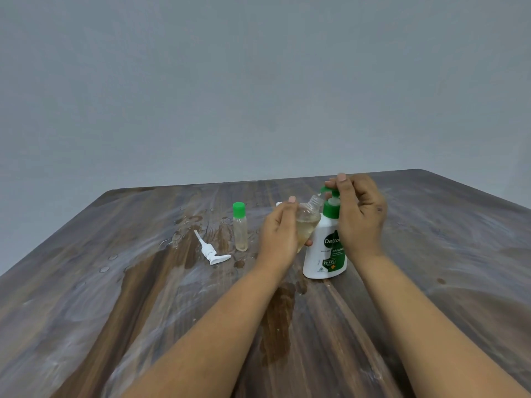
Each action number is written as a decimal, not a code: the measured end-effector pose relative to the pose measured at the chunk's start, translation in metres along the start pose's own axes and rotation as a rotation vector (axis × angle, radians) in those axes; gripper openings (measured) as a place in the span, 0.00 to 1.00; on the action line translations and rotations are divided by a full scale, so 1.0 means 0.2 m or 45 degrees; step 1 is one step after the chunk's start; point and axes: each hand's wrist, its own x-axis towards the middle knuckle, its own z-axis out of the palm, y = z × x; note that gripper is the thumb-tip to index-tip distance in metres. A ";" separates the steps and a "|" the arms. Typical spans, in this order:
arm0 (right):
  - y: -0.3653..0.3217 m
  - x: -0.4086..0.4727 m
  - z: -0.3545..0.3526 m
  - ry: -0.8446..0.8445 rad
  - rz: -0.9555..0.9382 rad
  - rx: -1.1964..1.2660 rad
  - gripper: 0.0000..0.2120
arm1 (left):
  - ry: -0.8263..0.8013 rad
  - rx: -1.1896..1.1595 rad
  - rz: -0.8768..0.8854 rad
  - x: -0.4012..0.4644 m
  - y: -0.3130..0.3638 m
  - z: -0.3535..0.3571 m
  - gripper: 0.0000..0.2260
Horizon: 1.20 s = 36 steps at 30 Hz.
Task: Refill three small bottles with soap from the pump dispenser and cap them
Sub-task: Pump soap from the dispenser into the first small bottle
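Observation:
A white soap dispenser (324, 254) with a green pump head stands on the wooden table (143, 297). My right hand (359, 216) rests its fingers on top of the pump. My left hand (280, 229) grips a small clear bottle (309, 219), uncapped and tilted, its mouth just under the pump's nozzle; pale soap fills part of it. A second small bottle (240, 226) with a green cap stands upright to the left. A small white thing (278, 204) peeks out behind my left hand; what it is I cannot tell.
A loose white pump head (211, 251) lies on the table left of the capped bottle. Wet patches and droplets spread over the table's middle and left. A plain grey wall stands behind the far edge.

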 end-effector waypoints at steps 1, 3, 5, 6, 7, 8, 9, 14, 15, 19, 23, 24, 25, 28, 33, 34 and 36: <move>0.00 0.00 0.00 -0.008 0.013 0.007 0.13 | -0.001 -0.009 -0.005 0.00 0.00 0.00 0.17; 0.00 0.01 0.00 -0.020 0.022 0.014 0.14 | 0.001 -0.016 -0.015 0.00 0.00 0.00 0.17; 0.00 0.01 0.00 -0.038 -0.005 -0.020 0.14 | 0.006 -0.019 -0.021 0.00 0.01 0.00 0.16; 0.00 0.01 0.00 -0.044 -0.015 -0.031 0.13 | 0.007 -0.023 -0.022 0.00 0.01 0.00 0.16; 0.01 0.00 0.00 -0.045 -0.023 -0.034 0.13 | 0.005 -0.028 -0.022 0.00 0.01 0.00 0.16; 0.00 0.00 0.00 -0.042 -0.033 -0.030 0.13 | 0.003 -0.032 -0.021 0.00 0.01 0.00 0.16; 0.00 0.00 0.00 -0.037 -0.048 -0.022 0.13 | 0.003 -0.028 -0.018 0.00 0.01 0.00 0.16; 0.01 0.00 0.00 -0.023 0.006 0.020 0.12 | -0.005 -0.002 -0.003 -0.01 0.01 0.00 0.17; 0.02 0.00 0.00 -0.028 0.017 0.026 0.12 | -0.009 -0.005 -0.003 0.00 0.01 0.00 0.16; 0.02 0.00 0.00 -0.055 -0.027 -0.037 0.12 | -0.018 -0.001 -0.001 0.00 0.01 -0.01 0.16; 0.02 0.00 0.00 -0.051 -0.045 -0.022 0.12 | -0.012 0.009 0.000 0.00 0.02 -0.01 0.16; 0.03 0.00 0.00 -0.042 -0.054 -0.011 0.12 | -0.010 0.007 -0.002 0.00 0.01 -0.01 0.16; 0.03 -0.01 0.00 -0.030 -0.059 0.003 0.13 | -0.009 0.006 -0.006 0.00 0.01 -0.01 0.16; 0.03 -0.01 0.00 -0.007 -0.015 0.045 0.12 | -0.007 0.010 -0.013 0.00 0.01 -0.01 0.17; 0.03 -0.01 0.01 -0.041 -0.047 -0.014 0.12 | 0.002 -0.010 -0.015 0.00 0.01 0.00 0.16; 0.03 0.00 0.01 -0.050 -0.051 -0.025 0.12 | 0.001 -0.008 -0.016 0.00 0.01 0.00 0.16; 0.04 0.01 0.01 -0.061 -0.045 -0.036 0.12 | -0.006 -0.008 -0.015 0.00 0.01 0.00 0.16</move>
